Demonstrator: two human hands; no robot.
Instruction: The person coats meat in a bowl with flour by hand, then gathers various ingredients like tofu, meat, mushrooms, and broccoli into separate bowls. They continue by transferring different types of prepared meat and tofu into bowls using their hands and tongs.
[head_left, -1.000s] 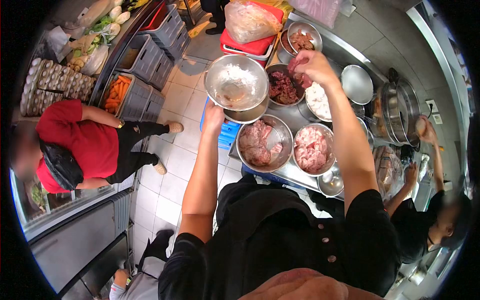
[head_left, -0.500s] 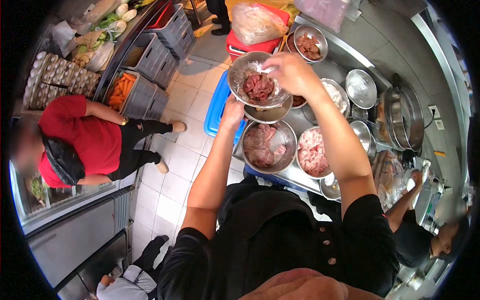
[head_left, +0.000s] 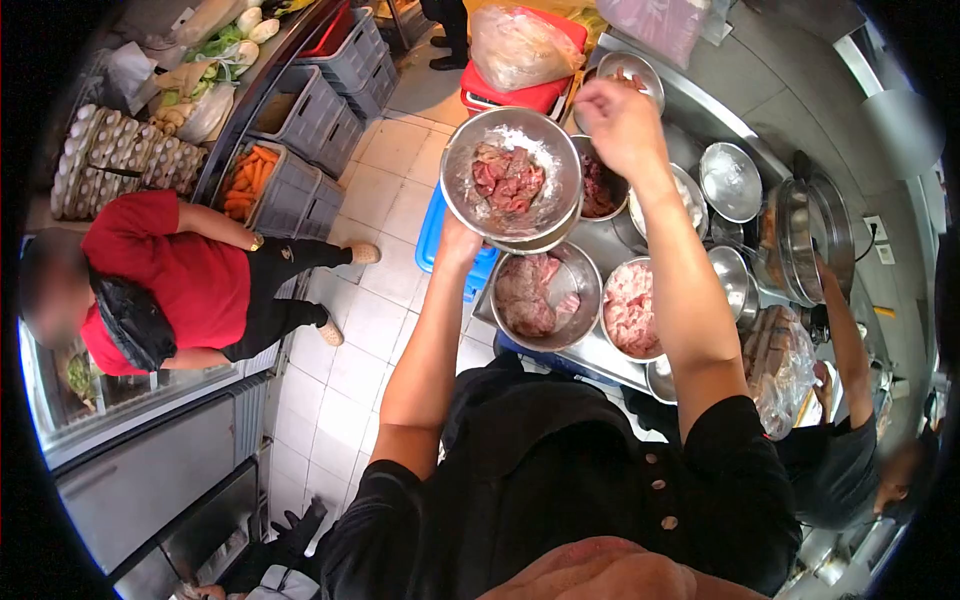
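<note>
My left hand is closed on the near-left side of a metal bowl, which tilts toward me. Inside it lie pieces of raw red meat with white powder around them. Under this bowl, the edge of another metal bowl shows. My right hand hovers to the right of the held bowl, its fingers loosely bent and apart, nothing visible in them. Below it stands a bowl of dark red meat, and nearby is a bowl of white powder, partly hidden by my forearm.
Closer to me are bowls of pale meat and pink meat on the metal counter. A blue lid and red cooler sit beyond. One person in red stands left; another reaches in at right.
My right hand has moved from over the held bowl to its right. The bowl now tilts more toward me, showing the meat and powder fully. At right, the other person's arm reaches farther in.
</note>
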